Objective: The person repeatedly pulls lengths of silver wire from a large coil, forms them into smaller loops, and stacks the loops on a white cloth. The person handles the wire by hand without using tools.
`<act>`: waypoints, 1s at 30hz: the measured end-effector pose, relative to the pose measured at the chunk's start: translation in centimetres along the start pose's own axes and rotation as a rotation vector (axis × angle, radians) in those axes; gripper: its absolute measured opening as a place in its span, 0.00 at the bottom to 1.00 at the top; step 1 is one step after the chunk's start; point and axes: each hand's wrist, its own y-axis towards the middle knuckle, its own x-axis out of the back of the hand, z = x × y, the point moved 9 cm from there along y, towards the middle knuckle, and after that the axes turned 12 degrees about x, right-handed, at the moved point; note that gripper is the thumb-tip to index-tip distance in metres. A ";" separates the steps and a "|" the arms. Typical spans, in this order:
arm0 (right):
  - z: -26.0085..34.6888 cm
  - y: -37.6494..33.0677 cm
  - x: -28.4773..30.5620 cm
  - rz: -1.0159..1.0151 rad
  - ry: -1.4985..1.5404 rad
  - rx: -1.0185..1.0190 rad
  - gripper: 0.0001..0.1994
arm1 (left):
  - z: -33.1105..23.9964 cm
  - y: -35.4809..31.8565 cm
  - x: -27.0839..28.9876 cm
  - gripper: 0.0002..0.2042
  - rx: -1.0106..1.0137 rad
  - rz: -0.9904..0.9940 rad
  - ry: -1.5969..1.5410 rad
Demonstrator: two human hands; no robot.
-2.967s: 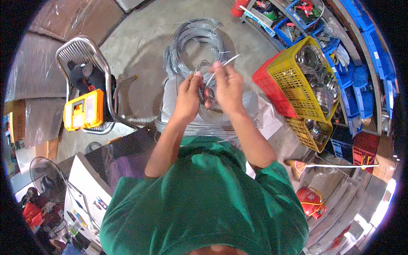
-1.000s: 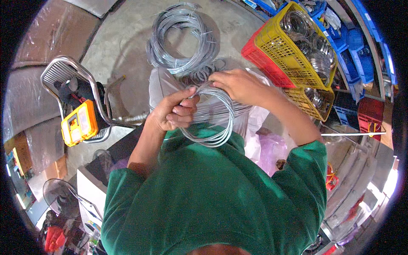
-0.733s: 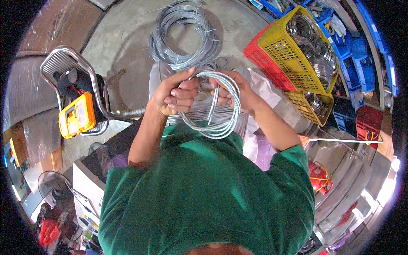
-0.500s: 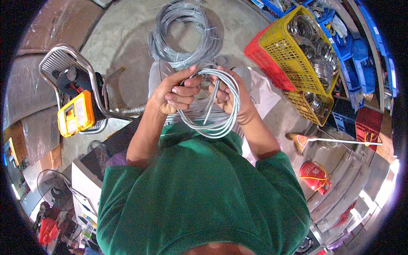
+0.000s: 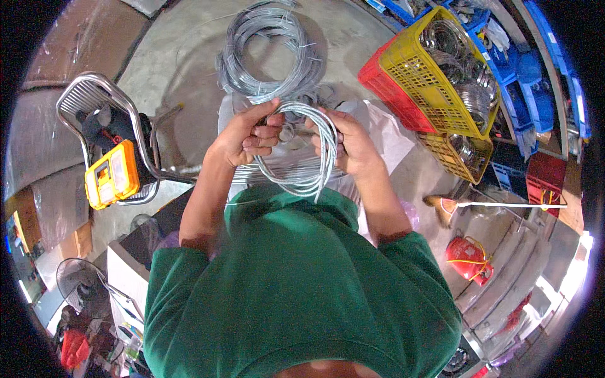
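A small coil of silvery wire rope (image 5: 324, 165) hangs between my two hands, in front of my green shirt. My left hand (image 5: 251, 134) is closed round the coil's left side, thumb on top. On the other side my right hand (image 5: 345, 138) grips the strands, its fingertips partly hidden behind them. One cut end of the rope points down at the bottom of the coil. Past my hands, a much larger bundle of grey wire (image 5: 236, 60) lies on the floor. More silvery strands lie under the held coil, across my lap.
Stacked yellow crates (image 5: 403, 72) with metal coils and a red crate (image 5: 379, 74) stand at the far right, beside blue bins (image 5: 535, 104). At left is a metal chair (image 5: 135, 116) with an orange case (image 5: 113, 176). A broom (image 5: 498, 204) and red canister (image 5: 467, 259) are at right.
Both hands have shifted slightly left with the coil, and my right hand has opened out its hold on the strands. The loose end inside the loop now shows at the bottom.
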 end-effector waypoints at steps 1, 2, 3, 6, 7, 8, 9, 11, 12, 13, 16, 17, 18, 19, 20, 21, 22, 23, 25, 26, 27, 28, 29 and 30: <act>0.7 -0.4 0.6 -0.070 -0.099 0.006 0.21 | -0.1 -0.5 0.1 0.19 -0.043 -0.060 0.039; 1.5 -1.0 1.3 -0.144 -0.210 0.010 0.22 | -0.4 -0.9 -0.3 0.19 -0.091 -0.082 0.084; 2.3 -1.2 1.4 -0.167 -0.315 0.036 0.22 | -0.6 -1.3 -0.3 0.19 -0.125 -0.134 0.076; 4.3 -1.7 1.5 -0.217 -0.619 0.152 0.18 | -1.5 -2.3 -1.3 0.19 -0.269 -0.178 0.096; 4.9 -2.1 1.9 -0.291 -0.772 0.196 0.17 | -1.8 -2.6 -1.6 0.19 -0.336 -0.192 0.124; 5.5 -2.2 1.4 -0.273 -0.919 0.284 0.15 | -2.0 -2.7 -1.9 0.19 -0.395 -0.213 0.145; 6.2 -2.3 0.6 -0.239 -1.101 0.400 0.16 | -2.0 -2.8 -1.8 0.19 -0.436 -0.251 0.147; 6.5 -2.6 -0.7 -0.248 -1.482 0.552 0.17 | -1.8 -2.6 -1.5 0.20 -0.499 -0.319 0.145; 5.6 -2.2 0.1 -0.261 -1.541 0.420 0.19 | -1.7 -2.4 -1.5 0.20 -0.520 -0.327 0.152; 5.2 -2.0 0.4 -0.297 -1.619 0.374 0.19 | -1.6 -2.1 -1.6 0.20 -0.543 -0.315 0.161; 4.3 -1.1 0.6 -0.353 -1.868 0.297 0.20 | -1.3 -1.6 -1.6 0.20 -0.601 -0.322 0.199; 4.0 -0.8 0.6 -0.354 -1.871 0.296 0.20 | -1.1 -1.5 -1.5 0.20 -0.613 -0.335 0.205; 3.9 -0.4 0.3 -0.349 -1.876 0.332 0.20 | -1.0 -1.3 -1.5 0.21 -0.618 -0.347 0.236; 3.8 -0.1 0.1 -0.358 -1.873 0.352 0.20 | -0.8 -1.1 -1.5 0.21 -0.623 -0.361 0.260; 3.8 0.1 -0.1 -0.374 -1.879 0.393 0.21 | -0.6 -1.0 -1.4 0.21 -0.627 -0.377 0.281; 3.8 0.4 -0.2 -0.403 -1.874 0.417 0.21 | -0.4 -0.9 -1.5 0.21 -0.640 -0.372 0.307; 3.8 0.6 -0.2 -0.425 -1.867 0.441 0.22 | -0.3 -0.9 -1.6 0.21 -0.653 -0.367 0.333; 3.8 1.0 -0.3 -0.431 -1.876 0.452 0.22 | -0.2 -1.0 -1.7 0.21 -0.665 -0.363 0.360; 3.7 1.8 -0.4 -0.427 -1.893 0.471 0.23 | 0.2 -0.8 -1.5 0.21 -0.639 -0.338 0.345; 3.2 2.6 -0.1 -0.379 -1.914 0.398 0.22 | 0.4 -0.8 -1.3 0.21 -0.623 -0.339 0.346; 2.7 3.2 0.3 -0.330 -1.933 0.327 0.22 | 0.6 -0.8 -1.2 0.21 -0.608 -0.339 0.347; 2.4 3.6 0.3 -0.286 -1.948 0.306 0.22 | 0.8 -0.7 -1.3 0.19 -0.574 -0.281 0.329; 2.0 4.0 0.2 -0.217 -2.002 0.275 0.21 | 1.1 -0.7 -1.3 0.18 -0.538 -0.226 0.311; 1.9 4.0 0.0 -0.152 -2.051 0.292 0.20 | 1.4 -0.7 -1.4 0.17 -0.503 -0.164 0.290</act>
